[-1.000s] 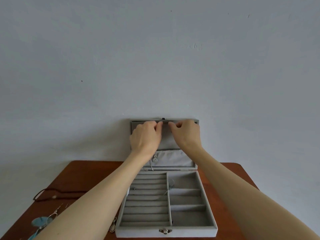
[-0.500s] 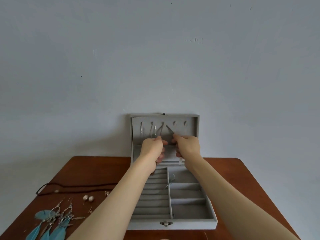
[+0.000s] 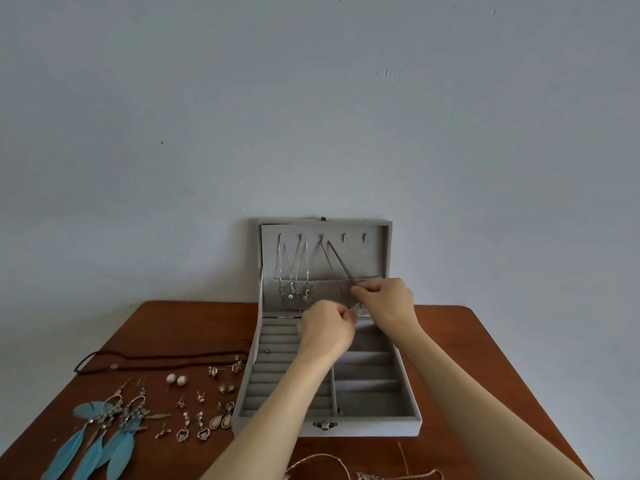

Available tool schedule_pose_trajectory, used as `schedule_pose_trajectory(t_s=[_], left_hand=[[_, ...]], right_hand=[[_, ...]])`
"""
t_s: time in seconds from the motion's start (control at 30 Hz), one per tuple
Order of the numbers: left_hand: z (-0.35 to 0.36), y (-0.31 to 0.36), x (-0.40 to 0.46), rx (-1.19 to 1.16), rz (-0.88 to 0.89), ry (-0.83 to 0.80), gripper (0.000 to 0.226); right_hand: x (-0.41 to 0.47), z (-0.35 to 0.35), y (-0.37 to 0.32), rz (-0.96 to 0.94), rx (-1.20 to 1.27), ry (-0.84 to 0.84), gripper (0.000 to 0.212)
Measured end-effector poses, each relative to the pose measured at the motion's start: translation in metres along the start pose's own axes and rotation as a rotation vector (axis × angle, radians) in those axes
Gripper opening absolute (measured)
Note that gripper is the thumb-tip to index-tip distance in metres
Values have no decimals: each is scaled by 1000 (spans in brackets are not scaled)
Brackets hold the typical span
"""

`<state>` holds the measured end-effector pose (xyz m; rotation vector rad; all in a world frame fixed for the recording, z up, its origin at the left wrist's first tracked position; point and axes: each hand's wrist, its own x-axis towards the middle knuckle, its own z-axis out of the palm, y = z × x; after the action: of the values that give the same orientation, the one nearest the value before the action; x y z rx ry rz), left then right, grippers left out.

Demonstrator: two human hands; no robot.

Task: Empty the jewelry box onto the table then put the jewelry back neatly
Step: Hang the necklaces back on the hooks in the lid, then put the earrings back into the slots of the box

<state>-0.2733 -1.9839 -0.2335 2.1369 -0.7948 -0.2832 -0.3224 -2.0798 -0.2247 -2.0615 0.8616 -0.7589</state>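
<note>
My jewelry box (image 3: 325,426) sits open on the brown worktop (image 3: 460,358), its front wall close to my edge and its raised lid (image 3: 374,258) backed against the pale wall (image 3: 311,116) — no room behind it at all. To the right of the box the wood runs bare out to the rounded far corner, and that is the widest free stretch I have.

My right hand (image 3: 386,301) pinches the dark cord necklace (image 3: 341,265) between thumb and fingertip; the cord runs taut up to a hook in the middle of the lid. My left hand (image 3: 325,332) is curled just below and left of it, over the back of the tray, knuckles toward me; whether that grip pinches the cord's lower end I cannot tell. Both forearms cross above the compartments, covering the middle divider.

Left of the cord, three silver chains (image 3: 294,271) hang from the hooks, pendants resting against the lid pocket (image 3: 322,289). Two hooks to the right hang bare.

The left side of the worktop is crowded: a dark cord choker (image 3: 156,358) lying long, pearl studs (image 3: 175,379), small stud earrings (image 3: 225,370), drop earrings (image 3: 216,419) just beside the box wall, and blue feather earrings (image 3: 90,441) reaching to the near-left edge. A thin gold-toned chain (image 3: 322,459) loops along the near edge in front of the box.
</note>
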Motion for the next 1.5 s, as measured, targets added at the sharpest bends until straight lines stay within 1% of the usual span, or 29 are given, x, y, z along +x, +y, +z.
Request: schedule_pose_trajectory(t_s=[0.03,0.07,0.1,0.17,0.2,0.27,0.33,0.43,0.47,0.53,0.7,0.77,1.0,1.13,1.23,1.3,1.4,1.5], left_hand=[[1,3,-1,20,15,-10,31],[3,4,-1,-39,6,-35,34],[4,5,-1,-151,-28,-80,34],[7,6,0,-467,-179,-162,27],[8,5,0,-569,-249,-174,23],[11,2,2,-592,-292,-155,19],[10,2,3,-584,-265,-133,22],[5,11,1,-721,-266,-178,25],[4,12,0,-702,-263,-190,23],[3,10,-1,-564,-231,-175,20],[4,-11,-1,109,-8,56,22],[5,-17,-2,202,48,83,23],[1,-29,-1,222,177,53,23],[-11,-30,-10,239,279,14,30],[-27,-31,-25,204,357,-2,31],[-41,-34,-39,164,388,1,31],[-66,-48,-63,127,390,-13,30],[-93,-71,-82,171,348,-6,27]], right_hand=[[2,-1,1,3,-10,-3,19],[3,-1,2,9,-14,-2,19],[4,-1,2,11,-15,2,19],[4,-1,3,9,-11,9,18],[4,-1,3,8,-9,10,18],[4,0,3,-1,-22,7,18],[3,0,4,-15,-49,-1,19],[3,-2,4,-9,-33,-8,19],[3,-2,5,-7,-24,-10,19],[3,-4,5,-10,-32,-9,19],[3,-3,7,1,-56,-51,19],[2,-1,7,9,-56,-67,19],[-5,1,9,19,-80,-69,18],[-19,-5,8,14,-109,-47,21],[-35,-8,3,-12,-80,-42,21],[-51,-8,-3,-43,-66,-70,20],[-80,0,-14,-122,-50,-110,19],[-107,15,-28,-197,-37,-197,19]])
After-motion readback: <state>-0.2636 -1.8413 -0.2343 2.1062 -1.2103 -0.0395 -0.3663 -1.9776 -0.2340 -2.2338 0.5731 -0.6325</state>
